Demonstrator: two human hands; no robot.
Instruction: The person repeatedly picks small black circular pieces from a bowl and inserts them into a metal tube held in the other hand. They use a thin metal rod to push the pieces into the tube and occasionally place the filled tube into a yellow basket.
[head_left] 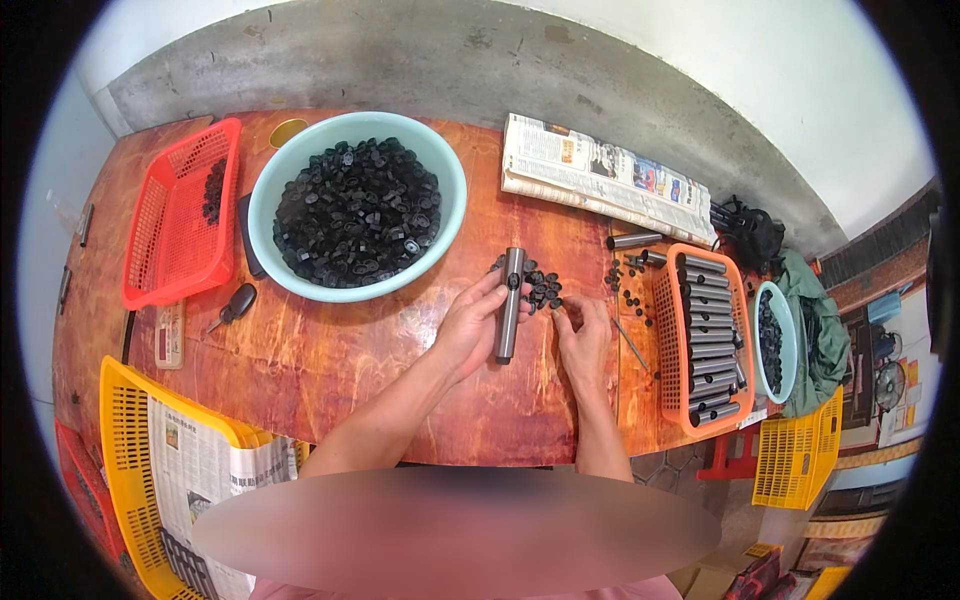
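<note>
on the orange-brown wooden surface (330, 350), near its middle, the left hand (470, 325) grasps a grey metal tube (510, 303), held upright off the wood with a black cap at its upper part. just beside it, the right hand (583, 335) rests with fingers curled at a small pile of black caps (540, 287); whether it pinches one, i cannot tell. behind them stands a pale green bowl (300, 160) heaped with black caps, and an orange basket (668, 330) of tubes lies to the right.

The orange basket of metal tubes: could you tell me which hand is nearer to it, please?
Right. The right hand rests just left of the orange basket, while the left hand, holding a metal tube, is farther left.
</note>
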